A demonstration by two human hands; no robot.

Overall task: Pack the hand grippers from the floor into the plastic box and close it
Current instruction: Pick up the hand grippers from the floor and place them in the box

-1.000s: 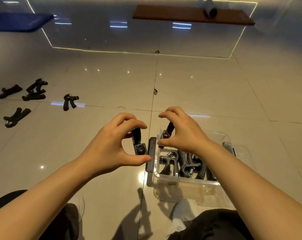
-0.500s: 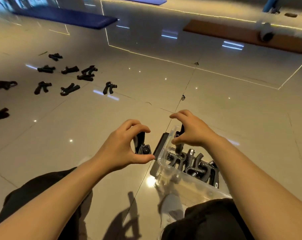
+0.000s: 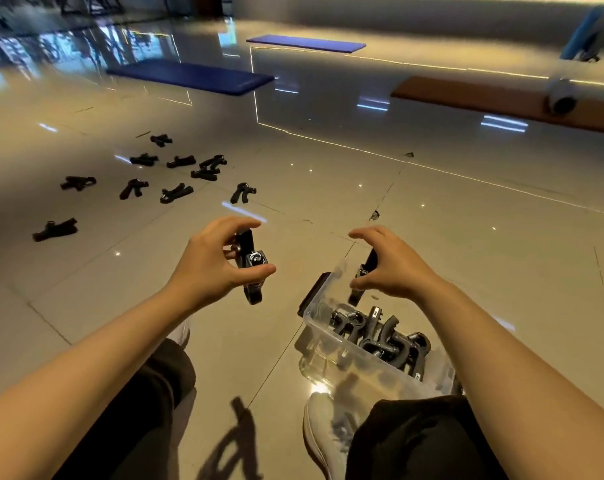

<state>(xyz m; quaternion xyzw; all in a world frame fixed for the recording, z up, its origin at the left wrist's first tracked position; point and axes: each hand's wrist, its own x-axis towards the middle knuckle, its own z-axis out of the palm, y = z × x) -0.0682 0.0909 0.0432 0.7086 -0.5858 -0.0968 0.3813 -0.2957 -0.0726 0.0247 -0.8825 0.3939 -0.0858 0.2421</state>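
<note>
The two hands have drifted apart since a moment ago: the left hand (image 3: 213,261) pinches a black hand gripper (image 3: 251,268) in the air left of the clear plastic box (image 3: 331,337), while the right hand (image 3: 394,268) pinches another gripper (image 3: 364,271) upright just above the box's far end. This looks like the packing step, well short of done, and the next move calls for lowering both among the packed grippers (image 3: 380,336). About ten loose grippers (image 3: 176,194) lie well apart on the glossy tiled floor (image 3: 466,244), with blue mats (image 3: 193,76) and a brown mat (image 3: 484,98) beyond.
</note>
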